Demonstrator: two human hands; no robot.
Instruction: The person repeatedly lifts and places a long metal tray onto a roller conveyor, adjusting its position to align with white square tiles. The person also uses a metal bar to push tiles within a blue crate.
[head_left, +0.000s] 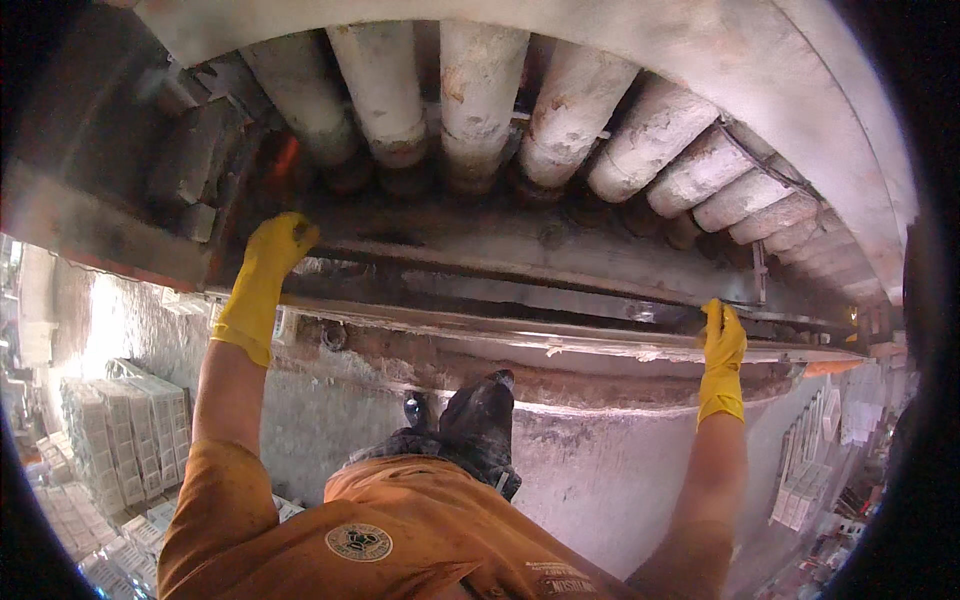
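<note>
Both my hands wear yellow rubber gloves and reach forward to a long, narrow metal trough-like ledge [470, 322] in front of me. My left hand [277, 250] is closed in a fist at its left end, close to a dark housing. My right hand [722, 335] is closed, with thumb and fingers pressed together, near the ledge's right end. A thin dark strip [480, 268] runs between the two hands; whether they grip it cannot be made out. What lies inside the fingers is hidden.
Beyond the ledge stands a row of several thick, crusted pale cylinders [480, 100] under a curved whitish frame [690, 40]. A dark metal housing [120, 215] rises at the left, with a reddish glow beside it. Stacked pale blocks [125, 435] stand on the floor at left.
</note>
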